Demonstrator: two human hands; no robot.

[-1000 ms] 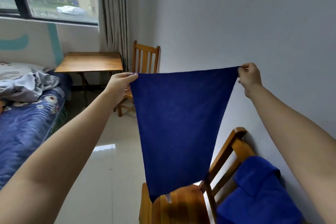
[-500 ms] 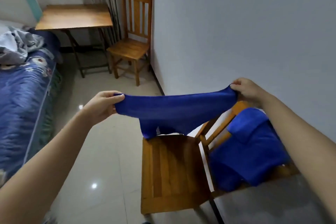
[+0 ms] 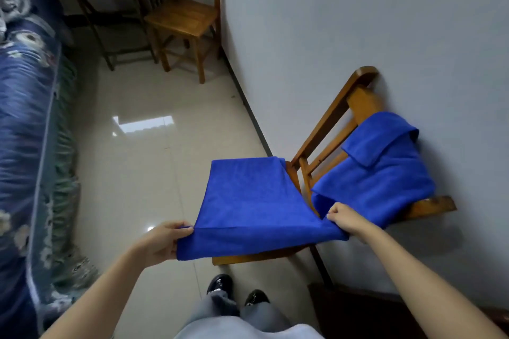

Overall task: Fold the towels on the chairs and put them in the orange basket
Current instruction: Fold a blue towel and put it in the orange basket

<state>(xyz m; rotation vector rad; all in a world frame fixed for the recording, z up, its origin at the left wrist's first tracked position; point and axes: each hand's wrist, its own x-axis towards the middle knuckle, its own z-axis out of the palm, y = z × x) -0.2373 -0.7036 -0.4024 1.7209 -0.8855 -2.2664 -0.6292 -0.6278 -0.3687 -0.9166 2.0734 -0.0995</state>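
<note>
Blue towel (image 3: 253,201) laid over near chair (image 3: 332,117) seat, centre frame, near corners pinched by left grip (image 3: 162,239) and right grip (image 3: 345,219).
Seat mostly hidden under it; second towel (image 3: 380,168) draped over backrest at right.

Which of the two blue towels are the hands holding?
The flat towel spread over the chair seat; the left hand and right hand grip its near corners. The other towel hangs rumpled over the chair back.

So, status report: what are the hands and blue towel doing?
Left hand, right hand grip near corners. Blue towel spread over chair seat. Second towel draped on chair back, nothing blocking.
</note>
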